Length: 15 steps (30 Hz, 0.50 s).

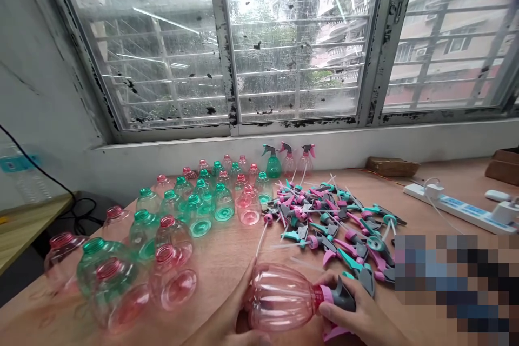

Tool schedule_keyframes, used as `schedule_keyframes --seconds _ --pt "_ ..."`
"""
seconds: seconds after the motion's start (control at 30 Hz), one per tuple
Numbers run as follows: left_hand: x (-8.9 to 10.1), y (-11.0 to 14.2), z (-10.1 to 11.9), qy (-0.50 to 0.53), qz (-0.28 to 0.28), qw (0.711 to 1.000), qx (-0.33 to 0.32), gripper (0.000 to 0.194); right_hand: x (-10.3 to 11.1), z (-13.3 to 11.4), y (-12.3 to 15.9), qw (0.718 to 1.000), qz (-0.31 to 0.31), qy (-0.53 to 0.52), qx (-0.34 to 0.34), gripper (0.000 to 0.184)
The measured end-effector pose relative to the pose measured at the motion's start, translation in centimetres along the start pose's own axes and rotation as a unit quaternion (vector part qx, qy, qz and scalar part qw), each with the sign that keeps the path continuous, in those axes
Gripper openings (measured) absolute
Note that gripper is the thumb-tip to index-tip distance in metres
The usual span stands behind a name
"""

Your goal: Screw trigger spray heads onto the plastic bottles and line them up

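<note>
A clear pink spray bottle (281, 294) lies on its side between my hands, low in the view. My left hand (237, 308) wraps round its base end. At the neck, my right hand (357, 305) grips the grey and pink spray head (343, 296), its fingers closed around the collar. The head sits on the bottle's mouth; how tightly it is screwed cannot be seen. Just beyond lies a heap of loose spray heads (324, 216) in pink, teal and grey, some with thin white tubes.
Several open pink and green bottles (200, 211) stand to the left. Three bottles with spray heads, one of them green (273, 166), stand by the wall. A white power strip (458, 208) and a brown package (392, 166) lie at right. The wooden table's (227, 259) left edge runs diagonally.
</note>
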State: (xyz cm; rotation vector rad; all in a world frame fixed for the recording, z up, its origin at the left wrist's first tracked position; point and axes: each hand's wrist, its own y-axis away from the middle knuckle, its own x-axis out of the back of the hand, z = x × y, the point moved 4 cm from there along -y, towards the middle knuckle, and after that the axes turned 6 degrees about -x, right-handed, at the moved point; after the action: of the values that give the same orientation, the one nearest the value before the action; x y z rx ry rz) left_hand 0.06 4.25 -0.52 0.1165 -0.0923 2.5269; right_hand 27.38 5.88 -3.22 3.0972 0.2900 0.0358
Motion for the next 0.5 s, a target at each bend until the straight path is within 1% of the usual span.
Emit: schedule_keyframes --seconds 0.1,0.27,0.37,0.43,0.5 --pt "0.0 0.1 0.0 0.011 -0.001 1.0 -0.005 0.102 0.1 0.8 -0.4 1.0 -0.012 0.002 0.008 0.046" --pt "-0.3 -0.6 -0.8 0.019 -0.004 1.0 -0.021 0.114 0.0 2.0 -0.7 1.0 -0.012 -0.023 -0.015 0.053" --pt "-0.3 -1.3 -1.0 0.05 0.007 0.998 -0.043 0.116 -0.2 1.8 -0.5 0.999 -0.008 -0.023 -0.031 0.056" --pt "-0.1 -2.0 -1.2 0.069 0.018 0.997 -0.016 0.112 -0.2 1.2 -0.4 0.999 0.0 -0.014 -0.031 0.056" --pt "0.1 -2.6 -1.4 0.077 0.021 0.996 0.036 0.103 -0.1 0.5 -0.3 1.0 0.01 0.005 -0.019 0.057"
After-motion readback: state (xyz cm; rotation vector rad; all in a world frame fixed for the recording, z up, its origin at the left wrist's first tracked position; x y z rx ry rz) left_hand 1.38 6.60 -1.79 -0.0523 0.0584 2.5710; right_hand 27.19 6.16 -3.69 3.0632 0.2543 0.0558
